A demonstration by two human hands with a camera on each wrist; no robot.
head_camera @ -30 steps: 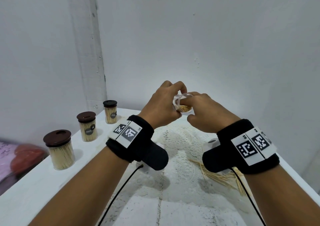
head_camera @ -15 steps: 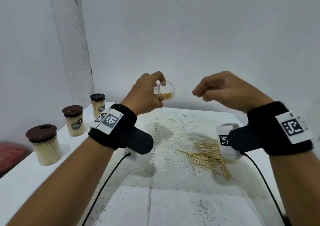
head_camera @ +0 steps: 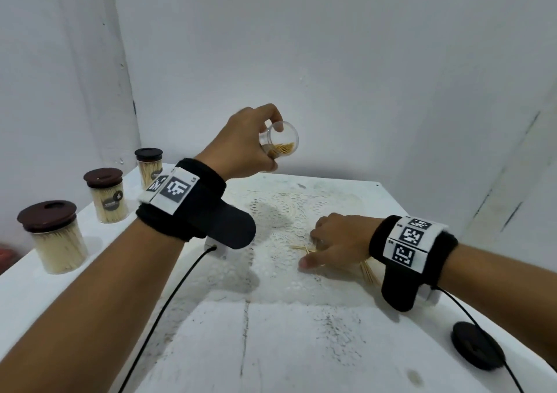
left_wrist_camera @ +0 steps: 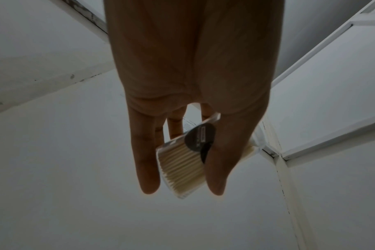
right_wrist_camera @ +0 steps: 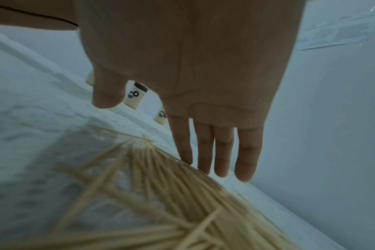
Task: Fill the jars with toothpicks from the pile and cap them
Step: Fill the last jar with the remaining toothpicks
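Note:
My left hand [head_camera: 271, 139] grips a small clear jar [head_camera: 281, 143] above the table's far side. The jar is tilted with its open mouth toward me and toothpicks inside; in the left wrist view the jar [left_wrist_camera: 180, 167] sits between thumb and fingers. My right hand [head_camera: 334, 242] is down on the toothpick pile [head_camera: 367, 272]. Its fingers [right_wrist_camera: 220, 152] are straight and touch the far edge of the pile [right_wrist_camera: 161, 194], holding nothing. A dark round lid [head_camera: 476, 349] lies on the table at the right front.
Three capped, full jars stand along the left table edge: a large jar [head_camera: 55, 235], a middle jar [head_camera: 107, 195] and a far jar [head_camera: 149, 163]. A white lace mat [head_camera: 280, 211] covers the table's middle. Walls close in behind and at the right.
My right hand left the jar's mouth and dropped to the pile on the table. My left hand kept the jar raised and tilted it slightly more toward me.

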